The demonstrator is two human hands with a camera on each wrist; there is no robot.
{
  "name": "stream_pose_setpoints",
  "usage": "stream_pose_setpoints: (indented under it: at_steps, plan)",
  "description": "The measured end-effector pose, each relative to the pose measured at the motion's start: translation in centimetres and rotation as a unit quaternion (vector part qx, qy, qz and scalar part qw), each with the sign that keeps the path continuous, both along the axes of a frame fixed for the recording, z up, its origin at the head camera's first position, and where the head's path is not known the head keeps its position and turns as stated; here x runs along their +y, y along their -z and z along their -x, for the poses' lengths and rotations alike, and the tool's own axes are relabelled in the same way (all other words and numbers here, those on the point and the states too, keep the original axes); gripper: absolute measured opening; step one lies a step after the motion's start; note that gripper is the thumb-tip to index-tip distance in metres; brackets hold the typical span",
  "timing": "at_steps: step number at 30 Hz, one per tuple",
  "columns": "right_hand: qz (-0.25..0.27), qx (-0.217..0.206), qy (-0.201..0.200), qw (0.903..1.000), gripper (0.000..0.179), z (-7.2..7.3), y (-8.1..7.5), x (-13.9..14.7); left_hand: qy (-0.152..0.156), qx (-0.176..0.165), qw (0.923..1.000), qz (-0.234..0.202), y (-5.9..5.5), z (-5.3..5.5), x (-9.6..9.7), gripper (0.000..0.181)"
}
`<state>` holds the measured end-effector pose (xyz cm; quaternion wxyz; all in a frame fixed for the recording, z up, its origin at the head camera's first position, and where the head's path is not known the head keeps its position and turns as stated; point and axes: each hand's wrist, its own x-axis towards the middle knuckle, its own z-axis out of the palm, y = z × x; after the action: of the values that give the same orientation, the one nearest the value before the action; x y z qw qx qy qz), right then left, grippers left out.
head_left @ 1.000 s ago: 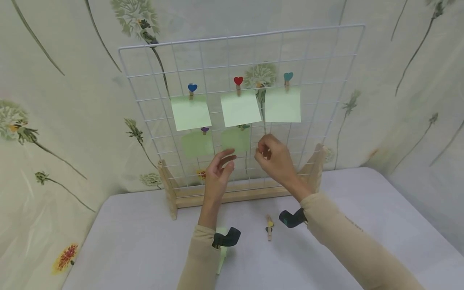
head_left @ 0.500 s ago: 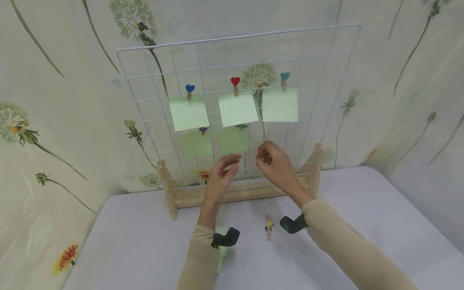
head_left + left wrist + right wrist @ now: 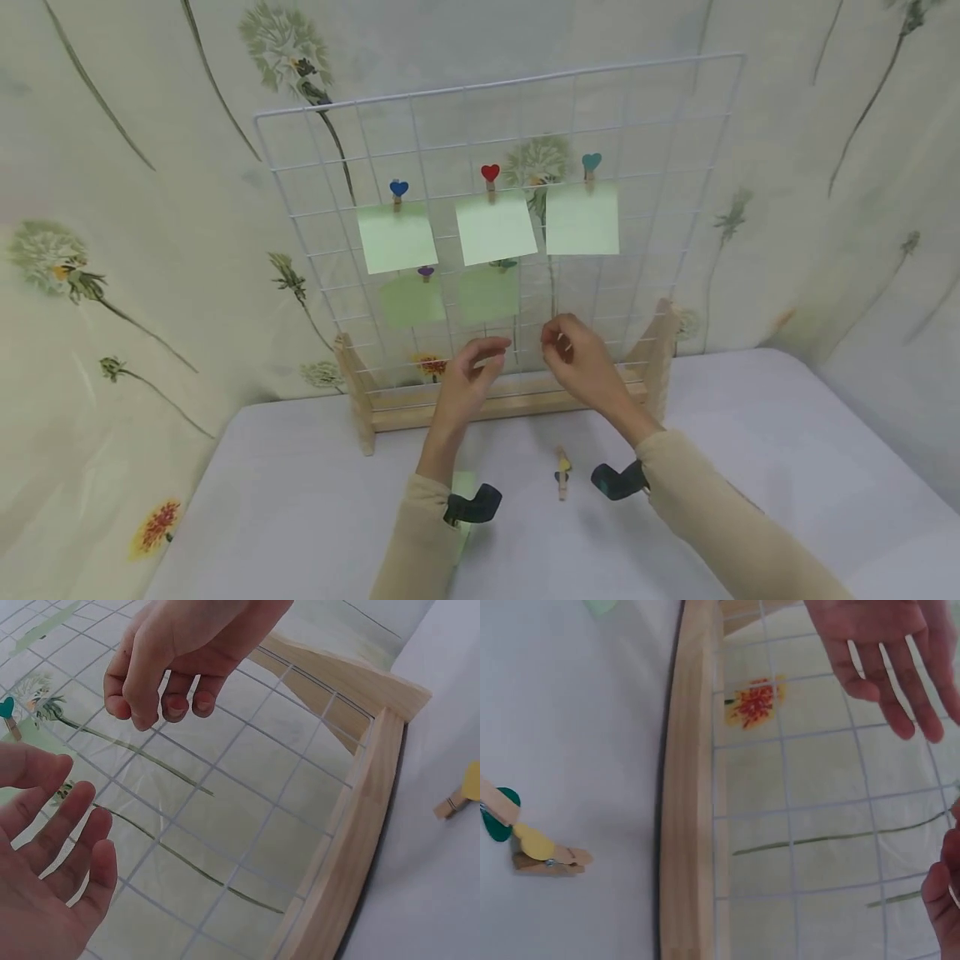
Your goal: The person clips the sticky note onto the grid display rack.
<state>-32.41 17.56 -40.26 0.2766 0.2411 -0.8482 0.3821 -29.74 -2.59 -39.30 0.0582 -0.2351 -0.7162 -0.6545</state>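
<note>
A flower-patterned backdrop [image 3: 187, 200] hangs at 12 o'clock, and before it there is a table [image 3: 300, 492] with a white cover. On the table a white wire grid [image 3: 408, 96] rises from a wooden stand [image 3: 517, 406]. The right hand [image 3: 585, 358] is before the grid, its fingers loosely bent toward the thumb with nothing visible between them; the left hand [image 3: 468, 381] faces it, released, its fingers extended and holding nothing. Whether either hand touches the wires, one cannot tell.

Three upper notes [image 3: 497, 227] and two lower notes [image 3: 489, 293] are on the grid; the nearer lower one is at 12 to 1 o'clock from the left hand and at 10 from the right. Some green paper [image 3: 463, 483], partly hidden by the left sleeve [image 3: 420, 533], lies at 6 o'clock from the left hand.

The decisive relation seems to be with the two clothespins [image 3: 562, 492] on the table: they lie at 6 o'clock from the right hand, the nearer one, and between 4 and 5 from the left, together forming a line from 12 to 6.
</note>
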Motion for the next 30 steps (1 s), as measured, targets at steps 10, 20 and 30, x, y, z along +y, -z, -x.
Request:
stream_pose_setpoints:
  at_steps: [10,20,30]
  plan:
    - [0.025,-0.037,0.003,0.999,0.008,-1.3,1.7,0.6,-0.001,-0.009,0.9996,0.028,1.0,-1.0,-1.2,0.028]
    - [0.031,-0.059,0.016,0.9977,0.01,-3.0,3.4,1.3,-0.015,-0.032,0.9985,0.043,2.4,-2.0,-2.2,0.028]
    - [0.037,-0.08,0.033,0.9956,0.015,-4.6,5.0,2.1,-0.019,-0.035,0.9966,0.072,3.0,-2.8,-2.6,0.028]
